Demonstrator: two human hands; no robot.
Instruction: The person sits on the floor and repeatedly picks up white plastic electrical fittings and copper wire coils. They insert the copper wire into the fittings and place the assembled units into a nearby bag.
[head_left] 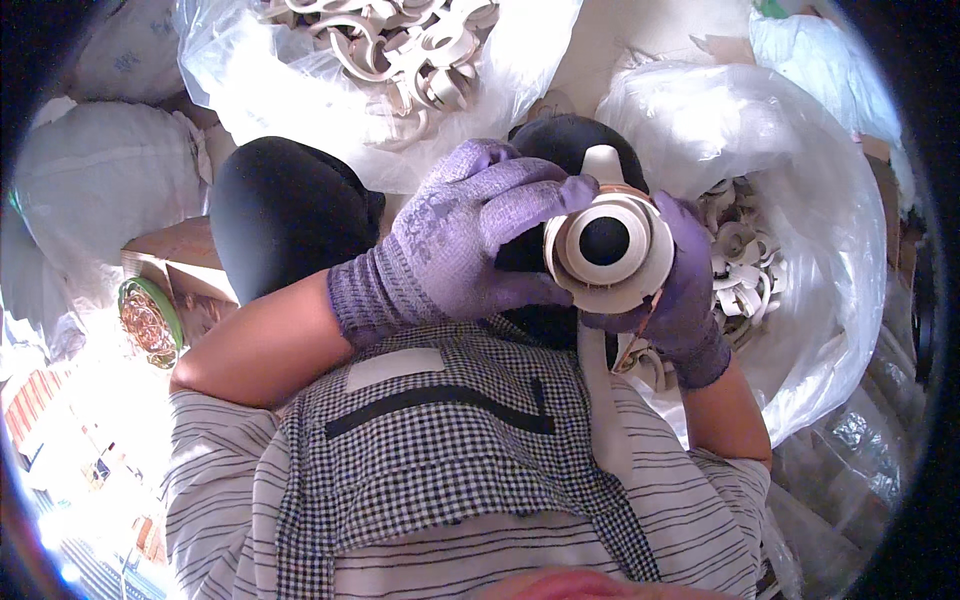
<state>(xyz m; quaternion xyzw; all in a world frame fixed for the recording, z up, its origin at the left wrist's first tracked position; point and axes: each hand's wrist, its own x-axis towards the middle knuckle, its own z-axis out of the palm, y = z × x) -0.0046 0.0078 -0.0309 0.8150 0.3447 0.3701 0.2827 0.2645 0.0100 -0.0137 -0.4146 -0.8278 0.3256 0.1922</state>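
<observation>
Both my hands wear purple knitted gloves and hold a round, off-white plastic part with a collar (655, 245) in front of my lap. It has stepped rings, a dark round opening in the middle and a pale tab sticking up at the top. A thin copper-coloured edge shows behind its upper rim, and a thin brownish strip hangs at its lower right. My left hand (470, 230) grips its left side, with the thumb low and a finger near the top. Around its right side my right hand (685, 270) is wrapped; some of those fingers are hidden behind it.
Ahead, a clear plastic bag (260, 75) holds many off-white curved plastic pieces (440, 60). At my right, another clear bag (830, 200) contains similar pieces (740, 290). On the left stand a cardboard box (180, 255) and a green-rimmed round container (172, 300) of copper-coloured wire.
</observation>
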